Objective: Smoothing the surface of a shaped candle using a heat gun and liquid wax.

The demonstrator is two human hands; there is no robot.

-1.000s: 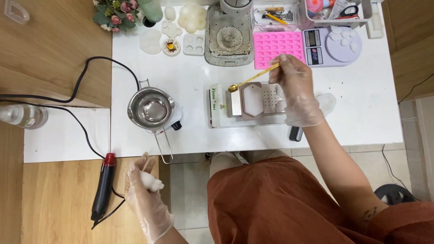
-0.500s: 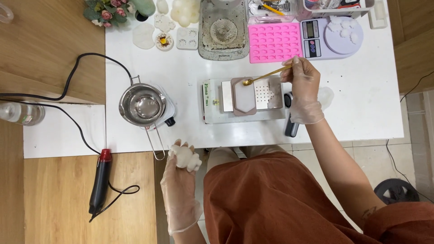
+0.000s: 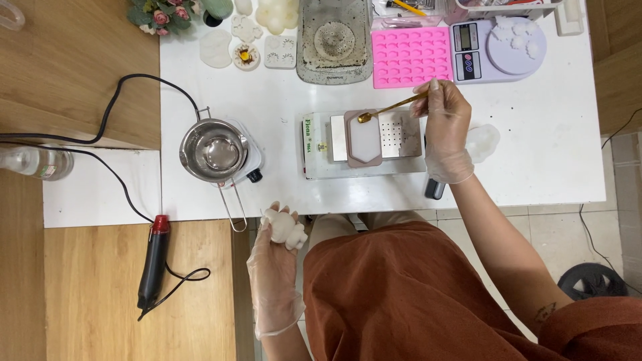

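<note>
My right hand (image 3: 447, 130), in a clear glove, holds a thin gold spoon (image 3: 388, 108) whose bowl hovers over the top edge of a hexagonal grey mould (image 3: 363, 139). That mould rests on a flat metal plate with small holes (image 3: 400, 132), on top of a white box (image 3: 315, 150). My left hand (image 3: 273, 267), also gloved, grips a white lumpy wax figure (image 3: 284, 228) just below the table's front edge, over my lap.
A steel melting pot (image 3: 215, 150) sits on a small hotplate at the left. A red-tipped black heat gun (image 3: 153, 259) lies on the wooden surface. A pink silicone mould (image 3: 410, 57), a digital scale (image 3: 498, 47), a grey tray (image 3: 334, 42) and flowers (image 3: 167, 15) line the back.
My left hand has carried the white wax figure from beside the heat gun to the right, up near the table edge. The spoon in my right hand stays over the mould.
</note>
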